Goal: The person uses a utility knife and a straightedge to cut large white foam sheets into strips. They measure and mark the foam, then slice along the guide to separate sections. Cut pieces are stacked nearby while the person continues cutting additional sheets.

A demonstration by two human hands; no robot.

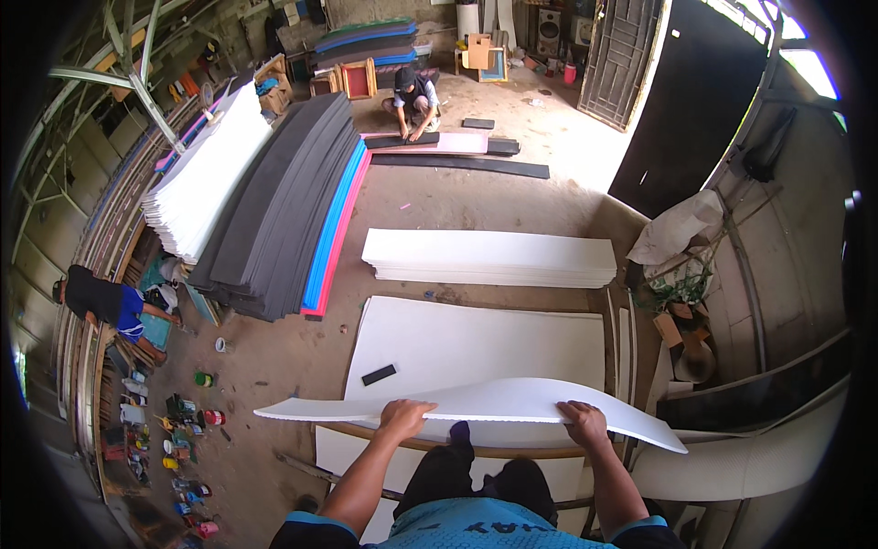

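Note:
A long, bendy white foam sheet (494,399) is held up in front of my body, its middle bowed upward and both ends drooping. My left hand (407,417) grips its near edge left of the middle, and my right hand (583,423) grips the same edge further right. Thumbs and fingers close over the edge at both places. Below the held sheet, a wide white foam sheet (476,334) lies on the floor. On it rests a small black block (379,374). Just beyond lies a stack of white foam strips (489,256).
Tall stacks of black foam sheets (283,183) and white foam sheets (215,169) stand at the left. A co-worker (413,102) crouches at the back over dark strips; another person (110,306) is far left. Paint cans (203,379) stand on the left floor. A foam roll (741,457) lies right.

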